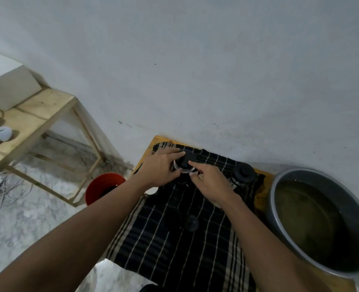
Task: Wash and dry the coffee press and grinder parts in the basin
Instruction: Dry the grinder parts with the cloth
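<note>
Our left hand holds the black grinder part between fingers and thumb at the far end of the striped cloth. Our right hand touches its top with the index fingertip, and we cannot tell whether it grips. The basin of murky water stands just right of the cloth.

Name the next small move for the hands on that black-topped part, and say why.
Probably let go and leave it on the striped cloth to dry: the left hand grips the black-topped part there, the right hand touches its top with the index finger, and it sits outside the water-filled basin.
</note>
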Demonstrator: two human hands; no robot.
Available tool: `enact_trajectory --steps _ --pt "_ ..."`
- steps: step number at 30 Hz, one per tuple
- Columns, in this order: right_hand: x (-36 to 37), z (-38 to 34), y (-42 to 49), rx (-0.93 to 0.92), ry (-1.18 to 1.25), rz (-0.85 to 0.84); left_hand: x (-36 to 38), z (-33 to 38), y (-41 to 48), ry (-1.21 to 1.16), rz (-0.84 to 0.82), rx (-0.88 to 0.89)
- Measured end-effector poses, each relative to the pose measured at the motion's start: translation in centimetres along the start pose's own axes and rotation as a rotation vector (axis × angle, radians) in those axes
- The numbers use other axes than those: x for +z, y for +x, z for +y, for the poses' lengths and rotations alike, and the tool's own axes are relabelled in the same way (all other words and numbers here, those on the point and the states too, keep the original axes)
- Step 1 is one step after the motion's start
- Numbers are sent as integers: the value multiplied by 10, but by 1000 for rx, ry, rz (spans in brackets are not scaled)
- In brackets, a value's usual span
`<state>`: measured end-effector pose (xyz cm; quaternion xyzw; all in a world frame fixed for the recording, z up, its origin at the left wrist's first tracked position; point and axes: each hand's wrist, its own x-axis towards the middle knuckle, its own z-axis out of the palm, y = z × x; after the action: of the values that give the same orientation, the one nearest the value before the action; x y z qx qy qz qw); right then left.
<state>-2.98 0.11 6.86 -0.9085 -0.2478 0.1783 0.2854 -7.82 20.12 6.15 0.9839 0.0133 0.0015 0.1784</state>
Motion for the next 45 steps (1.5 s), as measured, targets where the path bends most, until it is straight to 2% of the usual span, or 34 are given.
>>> enact_trajectory --steps 1,3,5,8,11,13,16,19,21,25,27,29,31,32,34,36,40,42,45 --pt "-2 -2 -4 -18 18 55 1 -6 -9 -63 72 -13" --pt "-2 -8 -14 -40 94 153 9 -18 -30 -177 166 -151" --pt "6 -8 -24 -21 144 161 23 -28 -49 -118 80 -307" --pt "21 1 -35 90 199 90 45 -40 -69 -48 -141 -389" --pt "26 9 -43 134 206 -19 58 -48 -75 -171 -136 -398" --pt "26 15 -46 138 191 -14 61 -47 -79 -240 -54 -411" --pt "21 23 -48 174 220 167 56 -39 -89 -469 184 -520" --pt "10 27 -52 172 394 402 48 -23 -95 -843 404 -648" --pt "2 26 -55 172 544 539 40 -1 -91 -1132 425 -694" --pt "-9 9 -64 176 849 715 34 56 -73 -1492 246 -870" --pt "-9 1 -73 193 793 748 39 80 -63 -1625 99 -920" --pt "-7 0 -86 174 701 733 44 100 -55 -1680 -37 -895" --pt "-4 5 -101 80 637 607 48 113 -48 -1721 -113 -853" --pt "-5 12 -110 34 546 548 48 120 -43 -1732 -134 -853" --pt "-2 30 -123 -43 195 494 47 128 -36 -1723 -159 -895" --pt "0 49 -133 -42 -79 475 50 138 -28 -1705 -235 -903" --pt "-2 65 -139 41 -250 474 54 162 -21 -1658 -330 -861" --pt "0 72 -144 43 -215 551 58 174 -19 -1649 -382 -876" --pt "7 79 -159 83 44 714 68 187 -19 -1673 -500 -884"
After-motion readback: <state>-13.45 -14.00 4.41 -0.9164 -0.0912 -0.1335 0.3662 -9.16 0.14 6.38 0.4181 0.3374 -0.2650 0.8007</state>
